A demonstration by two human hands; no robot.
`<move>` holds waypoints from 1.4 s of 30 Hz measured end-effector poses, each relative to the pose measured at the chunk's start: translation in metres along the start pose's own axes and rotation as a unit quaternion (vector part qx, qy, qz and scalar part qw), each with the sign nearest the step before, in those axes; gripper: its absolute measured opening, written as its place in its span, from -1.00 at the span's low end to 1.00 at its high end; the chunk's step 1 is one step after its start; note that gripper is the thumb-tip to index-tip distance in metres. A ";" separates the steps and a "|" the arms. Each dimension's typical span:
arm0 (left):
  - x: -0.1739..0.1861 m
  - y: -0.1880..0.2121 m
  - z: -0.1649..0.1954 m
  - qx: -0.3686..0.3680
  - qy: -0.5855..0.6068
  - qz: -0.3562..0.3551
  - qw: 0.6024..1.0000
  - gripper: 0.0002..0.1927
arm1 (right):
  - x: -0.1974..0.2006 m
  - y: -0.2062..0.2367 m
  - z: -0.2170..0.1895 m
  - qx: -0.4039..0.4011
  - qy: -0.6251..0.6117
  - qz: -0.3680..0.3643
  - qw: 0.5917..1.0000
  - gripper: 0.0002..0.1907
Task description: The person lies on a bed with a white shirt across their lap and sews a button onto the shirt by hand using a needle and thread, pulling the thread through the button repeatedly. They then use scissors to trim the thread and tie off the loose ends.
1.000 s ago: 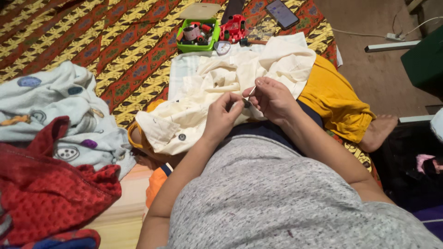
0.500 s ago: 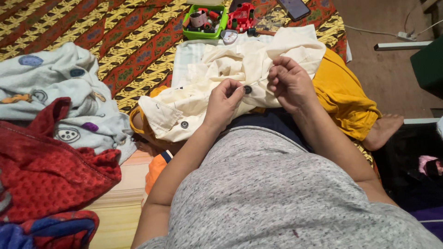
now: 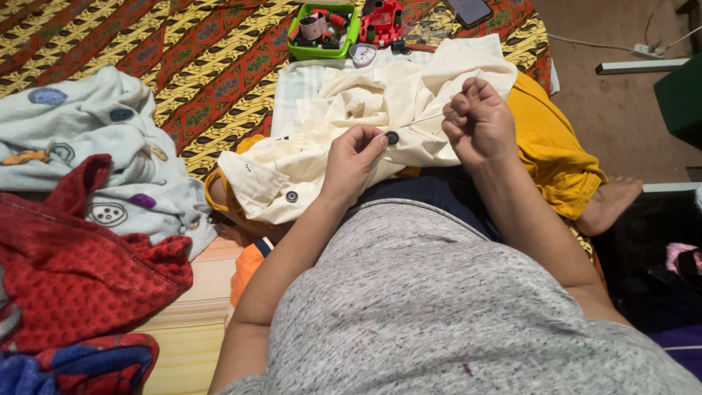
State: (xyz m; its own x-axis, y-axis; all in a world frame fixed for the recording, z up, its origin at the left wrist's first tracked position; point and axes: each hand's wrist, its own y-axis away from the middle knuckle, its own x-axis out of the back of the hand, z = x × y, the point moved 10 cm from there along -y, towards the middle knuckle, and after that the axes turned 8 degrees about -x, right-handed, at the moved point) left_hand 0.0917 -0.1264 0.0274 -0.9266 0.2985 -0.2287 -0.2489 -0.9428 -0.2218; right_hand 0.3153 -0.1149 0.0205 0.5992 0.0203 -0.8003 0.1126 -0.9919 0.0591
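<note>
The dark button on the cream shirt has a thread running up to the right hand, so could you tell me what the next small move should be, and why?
Probably draw the right hand a little further up and away. The thread from the dark button looks nearly straight, and the left hand pins that button against the cream shirt, so a short pull should seat the stitch.

- One view only, head-worn, looking steeply down over chest and lap.
- Close to both hands; left fingers (image 3: 363, 143) near centre, right fingers (image 3: 468, 102) just beyond.
</note>
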 end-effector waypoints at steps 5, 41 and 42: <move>0.004 -0.003 -0.008 0.009 0.034 0.005 0.999 -0.90 | 0.006 -0.003 -0.007 0.014 -0.013 -0.011 1.000 -0.94; 0.015 -0.008 -0.025 0.039 0.073 0.029 0.996 -0.88 | -0.093 0.014 0.024 0.166 0.665 -0.042 0.727 -0.84; 0.015 -0.008 -0.025 0.038 0.074 0.029 0.996 -0.88 | -0.095 0.015 0.023 0.172 0.670 -0.041 0.721 -0.83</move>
State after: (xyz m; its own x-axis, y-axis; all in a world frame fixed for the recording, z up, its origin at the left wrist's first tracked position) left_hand 0.0870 -0.1104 0.0022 -0.8896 0.2573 -0.3773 -0.2231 -0.9657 -0.1327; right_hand 0.2420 -0.1348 0.0833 0.8556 -0.0454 0.5156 0.1258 -0.9481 -0.2922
